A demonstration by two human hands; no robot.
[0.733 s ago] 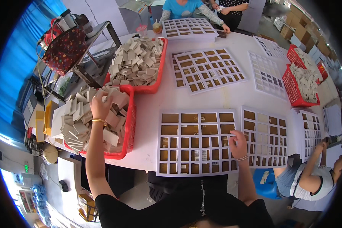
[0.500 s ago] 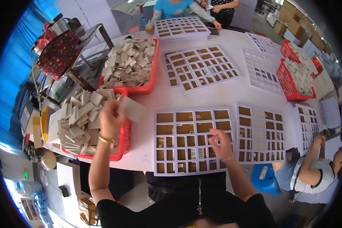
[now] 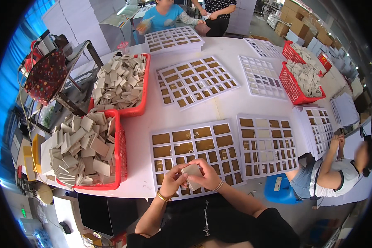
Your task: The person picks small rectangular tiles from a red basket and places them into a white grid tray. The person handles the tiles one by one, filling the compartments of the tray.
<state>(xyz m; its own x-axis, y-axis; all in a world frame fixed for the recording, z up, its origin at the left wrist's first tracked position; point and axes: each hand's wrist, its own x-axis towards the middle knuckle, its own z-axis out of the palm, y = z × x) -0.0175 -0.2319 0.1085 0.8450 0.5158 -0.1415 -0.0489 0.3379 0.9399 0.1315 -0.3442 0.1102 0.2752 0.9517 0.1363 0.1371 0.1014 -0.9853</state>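
Close to my body, my left hand (image 3: 173,180) and my right hand (image 3: 207,177) are both closed around a few flat beige rectangular pieces (image 3: 191,170). They are held above the lower edge of a white grid frame (image 3: 174,130), whose openings show brown cardboard printed with marks. To the left, a red plastic basket (image 3: 120,153) is heaped with similar beige pieces (image 3: 84,142). What the pieces are made of I cannot tell.
A second red basket (image 3: 142,93) stands behind the first. More grid frames (image 3: 198,78) lie across the white table (image 3: 132,136). One partly filled frame (image 3: 267,144) is at right. Red baskets (image 3: 291,84) stand far right. Co-workers (image 3: 163,18) are at the far side, and another person (image 3: 335,177) sits at right.
My left hand has come from the near basket with a beige piece to the front of the grid frame. My right hand has moved left and down to meet it. The view has shifted.
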